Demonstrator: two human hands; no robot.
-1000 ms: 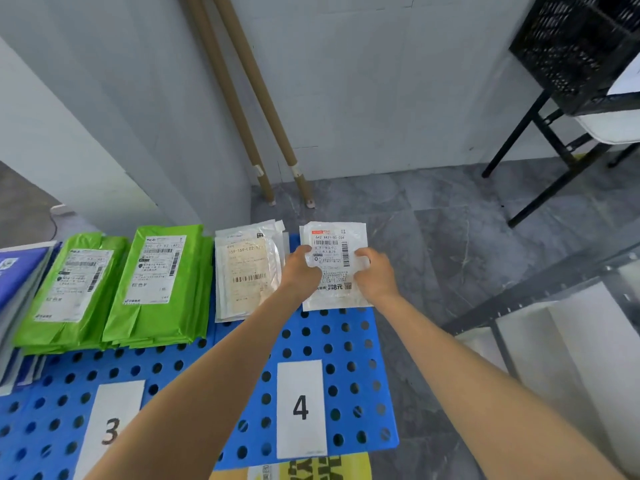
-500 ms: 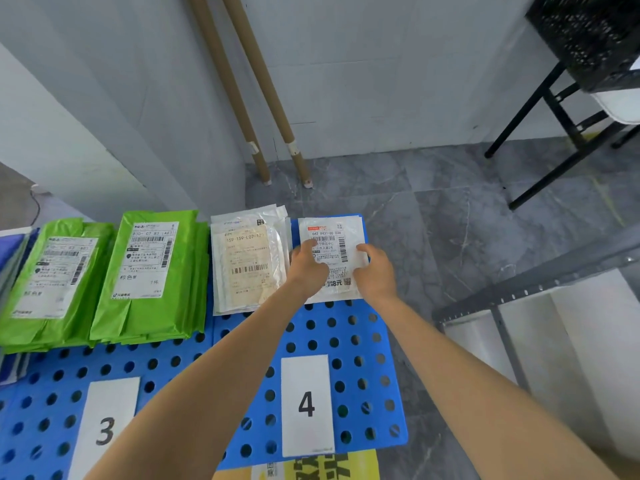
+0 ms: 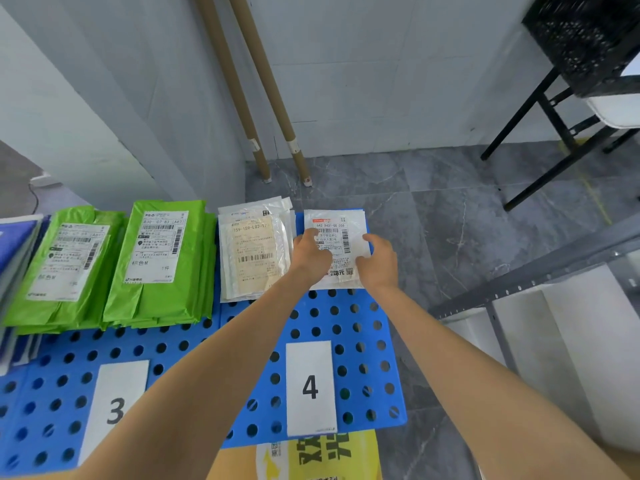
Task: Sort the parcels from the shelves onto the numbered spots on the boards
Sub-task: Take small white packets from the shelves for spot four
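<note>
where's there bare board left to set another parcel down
Bare blue board lies between the white parcel and the 4 card, and between the green parcels and the 3 card. The back row is crowded: green parcels, clear-bagged parcels side by side, left hand and right hand holding the white parcel.

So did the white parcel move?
Yes. The white parcel has come down flat onto the blue board, its far edge now short of the neighbouring pile's.

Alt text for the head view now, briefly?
The left hand and right hand hold a white parcel at the far end of the blue perforated board, beyond its label 4. To its left lie a white parcel stack and two green parcel stacks.
</note>
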